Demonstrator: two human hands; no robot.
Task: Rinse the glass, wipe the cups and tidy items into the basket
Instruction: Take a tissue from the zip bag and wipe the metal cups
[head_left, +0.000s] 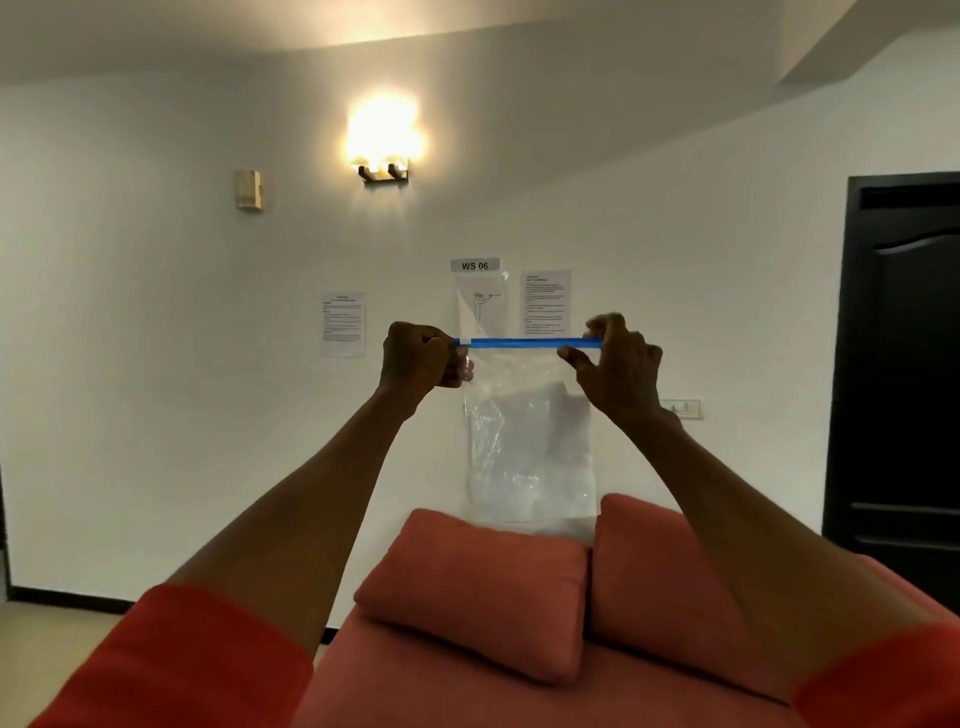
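Against white wall (156, 364), hands (524, 358) pinch zip bag (530, 441).

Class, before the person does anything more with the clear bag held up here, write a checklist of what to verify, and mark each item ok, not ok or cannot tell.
1. Left hand pinches the left end of the blue zip strip: ok.
2. Right hand pinches the right end of the strip: ok.
3. Clear plastic zip bag hangs straight, strip level: ok.
4. Zip sealed along its whole length: cannot tell.
5. What the white contents in the bag are: cannot tell.
6. Glass, cups and basket in view: not ok; only orange cushions and a white wall with paper notices show.
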